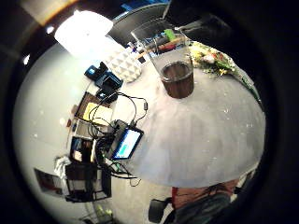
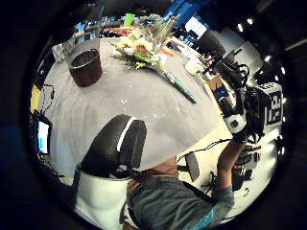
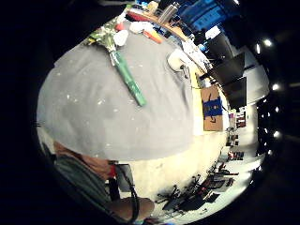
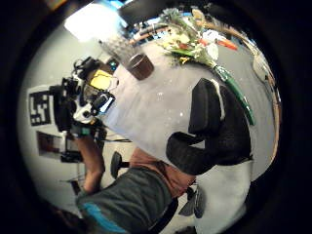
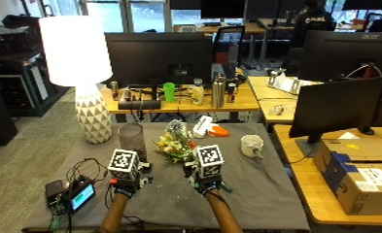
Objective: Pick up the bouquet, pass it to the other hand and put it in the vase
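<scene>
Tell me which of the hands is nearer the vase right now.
Left. The left hand hovers just in front of the vase; the right hand is off to its side, in front of the bouquet.

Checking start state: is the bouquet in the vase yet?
Not in. The bouquet lies flat on the grey table, beside the upright, empty vase. Neither hand touches it.
</scene>
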{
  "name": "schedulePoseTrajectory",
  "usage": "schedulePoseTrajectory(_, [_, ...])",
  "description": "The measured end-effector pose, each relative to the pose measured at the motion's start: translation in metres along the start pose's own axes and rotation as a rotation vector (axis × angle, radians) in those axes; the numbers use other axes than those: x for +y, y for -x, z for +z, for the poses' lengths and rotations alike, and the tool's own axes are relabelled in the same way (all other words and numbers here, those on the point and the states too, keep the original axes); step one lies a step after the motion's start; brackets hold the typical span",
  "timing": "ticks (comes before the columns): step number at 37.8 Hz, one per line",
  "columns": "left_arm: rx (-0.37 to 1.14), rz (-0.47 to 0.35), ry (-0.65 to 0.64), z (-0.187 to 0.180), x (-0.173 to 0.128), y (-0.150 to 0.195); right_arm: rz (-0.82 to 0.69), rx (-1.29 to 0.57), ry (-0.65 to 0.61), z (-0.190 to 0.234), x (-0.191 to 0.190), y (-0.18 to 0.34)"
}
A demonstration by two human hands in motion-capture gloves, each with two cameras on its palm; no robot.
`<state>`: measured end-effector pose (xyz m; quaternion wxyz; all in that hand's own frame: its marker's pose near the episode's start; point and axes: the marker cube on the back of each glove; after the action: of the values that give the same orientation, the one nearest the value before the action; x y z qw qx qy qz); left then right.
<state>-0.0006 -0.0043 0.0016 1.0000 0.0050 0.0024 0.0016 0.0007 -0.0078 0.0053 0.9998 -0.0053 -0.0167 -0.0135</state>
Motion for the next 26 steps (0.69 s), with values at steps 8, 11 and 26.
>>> schedulePoseTrajectory(8, [0.015,0.005,-0.008,-0.003,-0.011,0.000,0.003,-0.053,0.066,0.001,-0.011,-0.009])
schedulePoseTrajectory(11, [0.012,0.013,-0.017,-0.001,-0.017,-0.001,0.013,-0.063,0.067,-0.006,-0.008,-0.010])
schedulePoseTrajectory(26, [0.058,-0.004,0.001,-0.008,-0.008,-0.001,-0.017,-0.106,0.054,-0.014,-0.003,-0.009])
